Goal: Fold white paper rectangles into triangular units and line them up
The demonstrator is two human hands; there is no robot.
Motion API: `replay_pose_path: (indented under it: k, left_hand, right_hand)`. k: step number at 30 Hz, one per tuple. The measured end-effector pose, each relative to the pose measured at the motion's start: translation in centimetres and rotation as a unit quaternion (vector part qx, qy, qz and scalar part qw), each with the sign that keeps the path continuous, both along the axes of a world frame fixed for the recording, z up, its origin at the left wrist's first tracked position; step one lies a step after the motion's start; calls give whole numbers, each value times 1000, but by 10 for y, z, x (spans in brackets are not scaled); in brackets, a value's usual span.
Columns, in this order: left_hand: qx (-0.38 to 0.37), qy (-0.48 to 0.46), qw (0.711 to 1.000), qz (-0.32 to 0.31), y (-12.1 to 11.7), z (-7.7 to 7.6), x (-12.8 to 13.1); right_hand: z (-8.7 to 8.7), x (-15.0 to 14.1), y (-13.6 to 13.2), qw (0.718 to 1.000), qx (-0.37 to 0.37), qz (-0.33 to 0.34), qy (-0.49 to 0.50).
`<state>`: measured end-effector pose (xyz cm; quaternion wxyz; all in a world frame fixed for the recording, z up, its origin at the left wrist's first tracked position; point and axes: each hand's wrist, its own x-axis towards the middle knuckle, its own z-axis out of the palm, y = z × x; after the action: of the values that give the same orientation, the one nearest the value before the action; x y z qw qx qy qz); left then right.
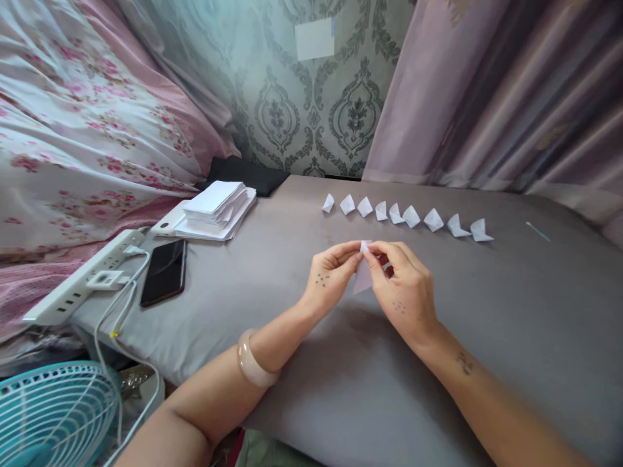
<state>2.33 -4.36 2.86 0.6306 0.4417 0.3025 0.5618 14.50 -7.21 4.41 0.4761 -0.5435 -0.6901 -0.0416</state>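
Observation:
A small folded piece of white paper [363, 280] is pinched between both hands above the grey-covered table [272, 279]. My left hand [331, 272] grips its upper left edge between thumb and fingers. On the other side, my right hand [403, 285] pinches the top right of the same paper, its thumb near the left thumb. The paper's lower part hangs down as a pointed flap; its top is partly hidden by the fingertips. Beyond the hands, several small folded paper pieces [365, 207] stand in a row.
A stack of white paper [217, 204] lies at the back left. Near it are a dark phone [164, 272] and a white power strip [90, 275] with cables. A blue fan [53, 415] stands at lower left. A thin swab-like stick [538, 231] lies far right.

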Motion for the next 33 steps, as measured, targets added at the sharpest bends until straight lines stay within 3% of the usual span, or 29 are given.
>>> replay_pose_path:
  k: [12, 33]
  left_hand:
    - [6, 2, 1000, -1, 0, -2, 0]
    - [44, 49, 998, 0, -2, -2, 1]
  right_hand:
    - [1, -3, -1, 999, 13, -11, -33]
    - [10, 1, 2, 976, -135, 12, 172]
